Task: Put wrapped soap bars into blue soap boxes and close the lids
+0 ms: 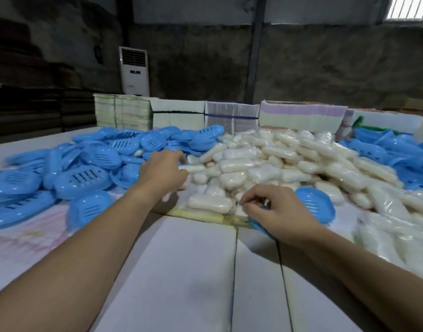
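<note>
Left hand [163, 172] reaching with curled fingers over wrapped soap bars [265, 164] piled just ahead, apparently grasping nothing yet; right hand [276, 209] nearer, pinching open blue soap box [315, 204]; nearest bar [209, 203] lying crosswise between both.

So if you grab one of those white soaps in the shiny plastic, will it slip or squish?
Probably a bit slippery: the wrapped soap bar has glossy, crinkly film around it. Likely firm, not squishy, since the bars in the pile keep their rounded block shape. It probably won't roll far; they lie flat.
</note>
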Motion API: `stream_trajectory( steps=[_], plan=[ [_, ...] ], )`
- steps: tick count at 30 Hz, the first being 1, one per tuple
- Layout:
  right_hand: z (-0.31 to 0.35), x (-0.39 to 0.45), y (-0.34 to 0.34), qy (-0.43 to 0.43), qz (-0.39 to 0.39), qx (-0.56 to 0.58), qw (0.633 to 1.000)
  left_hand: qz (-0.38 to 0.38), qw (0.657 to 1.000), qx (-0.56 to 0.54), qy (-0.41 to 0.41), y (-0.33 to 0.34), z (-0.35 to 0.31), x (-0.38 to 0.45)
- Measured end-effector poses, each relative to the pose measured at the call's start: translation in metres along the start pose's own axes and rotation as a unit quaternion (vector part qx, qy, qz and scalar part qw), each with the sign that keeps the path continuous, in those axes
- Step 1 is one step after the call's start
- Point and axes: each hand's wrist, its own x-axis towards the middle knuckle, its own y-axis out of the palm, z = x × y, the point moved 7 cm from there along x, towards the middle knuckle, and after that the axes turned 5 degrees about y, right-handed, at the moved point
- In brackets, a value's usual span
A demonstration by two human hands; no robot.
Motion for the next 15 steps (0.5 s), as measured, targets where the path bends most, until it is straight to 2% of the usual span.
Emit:
stream_trajectory(
  steps=[3,7,11,15],
  plan=[
    [0.001,-0.001,0.0,-0.009,0.006,-0.002,1.0,0.052,0.988,0.106,-0.097,0.002,0.05,0.004],
    [0.0,-0.002,-0.001,-0.012,0.014,0.003,1.0,0.07,0.981,0.101,-0.151,0.01,0.075,0.007],
    [-0.001,-0.002,-0.003,-0.01,0.012,0.01,1.0,-0.044,0.987,0.067,-0.141,-0.002,0.075,0.009],
    [-0.005,-0.002,-0.004,-0.006,0.004,0.01,1.0,-0.109,0.992,0.01,-0.068,-0.007,0.061,0.011]
  ],
)
